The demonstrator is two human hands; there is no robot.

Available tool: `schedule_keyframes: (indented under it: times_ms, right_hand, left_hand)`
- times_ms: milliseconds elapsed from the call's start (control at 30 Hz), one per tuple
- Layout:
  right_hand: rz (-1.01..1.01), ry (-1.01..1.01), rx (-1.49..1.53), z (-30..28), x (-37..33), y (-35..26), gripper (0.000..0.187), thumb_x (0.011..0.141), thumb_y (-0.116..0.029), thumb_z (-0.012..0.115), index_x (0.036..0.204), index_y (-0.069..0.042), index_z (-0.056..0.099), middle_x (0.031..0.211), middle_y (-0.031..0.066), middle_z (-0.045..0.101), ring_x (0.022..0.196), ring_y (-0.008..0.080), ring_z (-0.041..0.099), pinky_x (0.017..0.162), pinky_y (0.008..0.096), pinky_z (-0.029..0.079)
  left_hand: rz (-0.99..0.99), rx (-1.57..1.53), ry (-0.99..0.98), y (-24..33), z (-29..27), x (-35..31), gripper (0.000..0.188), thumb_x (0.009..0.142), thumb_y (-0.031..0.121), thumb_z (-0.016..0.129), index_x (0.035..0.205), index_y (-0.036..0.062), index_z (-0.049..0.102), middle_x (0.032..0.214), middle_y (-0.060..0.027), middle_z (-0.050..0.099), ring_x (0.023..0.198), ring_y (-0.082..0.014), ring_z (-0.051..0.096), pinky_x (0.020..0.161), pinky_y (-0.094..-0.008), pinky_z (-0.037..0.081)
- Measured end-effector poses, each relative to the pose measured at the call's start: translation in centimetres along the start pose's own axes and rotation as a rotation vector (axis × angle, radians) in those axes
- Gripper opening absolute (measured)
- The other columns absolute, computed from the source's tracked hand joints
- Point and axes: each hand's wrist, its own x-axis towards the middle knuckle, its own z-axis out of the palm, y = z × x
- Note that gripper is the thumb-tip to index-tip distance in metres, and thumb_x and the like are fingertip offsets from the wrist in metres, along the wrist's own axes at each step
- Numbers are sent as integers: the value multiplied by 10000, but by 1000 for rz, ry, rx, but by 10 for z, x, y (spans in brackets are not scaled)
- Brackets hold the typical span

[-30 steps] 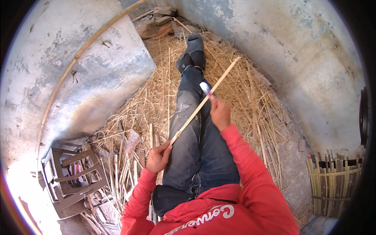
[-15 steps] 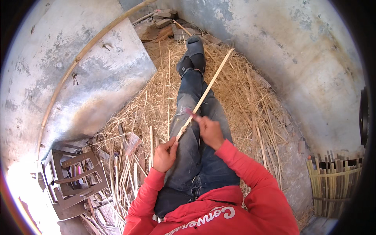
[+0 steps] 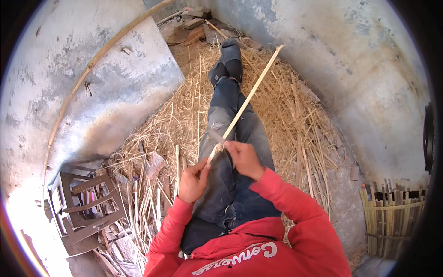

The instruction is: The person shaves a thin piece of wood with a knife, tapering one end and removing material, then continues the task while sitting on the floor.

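A long pale bamboo strip (image 3: 253,91) lies slantwise over my outstretched legs, its far end up to the right. My left hand (image 3: 192,182) pinches its near end between thumb and fingers. Close by, my right hand (image 3: 244,159) is closed around a knife, whose blurred blade (image 3: 216,136) crosses the strip a short way above my left hand. The knife's handle is hidden in my fist. Where the blade meets the strip, a small curl of shavings (image 3: 218,147) stands up.
Straw-like shavings (image 3: 281,111) cover the floor around my legs. Loose strips (image 3: 147,207) lie at left beside a brown slatted frame (image 3: 94,203). A bamboo basket (image 3: 392,219) stands at right. A curved pole (image 3: 92,64) leans along the left wall; bricks (image 3: 194,23) lie at the far corner.
My right hand and the knife have come down the strip toward my left hand. The strip's far end has shifted slightly up and right. My left hand keeps its hold.
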Motion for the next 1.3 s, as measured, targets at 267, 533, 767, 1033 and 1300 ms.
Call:
schedule_keyframes:
  times_ms: [267, 533, 767, 1033, 1300]
  right_hand:
    - [82, -171, 83, -24, 16, -56, 395, 1008, -351, 740, 788, -24, 705, 606, -58, 523, 583, 36, 453, 518, 293, 363]
    - [-326, -58, -246, -3, 3, -57, 94, 881, -101, 735, 872, -22, 684, 667, 174, 642, 569, 348, 647, 532, 431, 465]
    - [-423, -163, -342, -7, -16, -43, 71, 821, -62, 670, 882, -62, 635, 721, 177, 658, 665, 418, 670, 575, 506, 520]
    - [-588, -524, -175, -4, -47, -83, 67, 863, -66, 674, 829, -96, 625, 641, 92, 601, 578, 348, 655, 528, 471, 513]
    - [-247, 289, -207, -68, 57, -86, 275, 1000, -291, 719, 950, -20, 714, 764, 193, 695, 762, 387, 721, 708, 466, 548]
  left_hand:
    - [139, 32, 118, 6, -2, -14, 299, 1018, 131, 685, 1253, -50, 723, 689, -158, 647, 561, -147, 588, 564, -337, 467]
    - [166, 156, 137, 1, 2, -15, 273, 1020, 142, 670, 1228, -20, 739, 739, -242, 662, 584, -326, 658, 573, -393, 493]
    - [-42, 19, -6, 9, 0, -21, 287, 1052, 179, 638, 1228, -28, 730, 666, -177, 606, 550, -179, 551, 560, -380, 464]
    - [-109, 36, 137, -24, -31, 7, 326, 1109, 200, 547, 1207, -49, 733, 624, 8, 521, 571, -55, 430, 501, -293, 350]
    - [-412, -572, -390, 2, -66, -11, 388, 1145, 270, 506, 1355, -15, 663, 605, 82, 372, 478, -33, 302, 461, -243, 228]
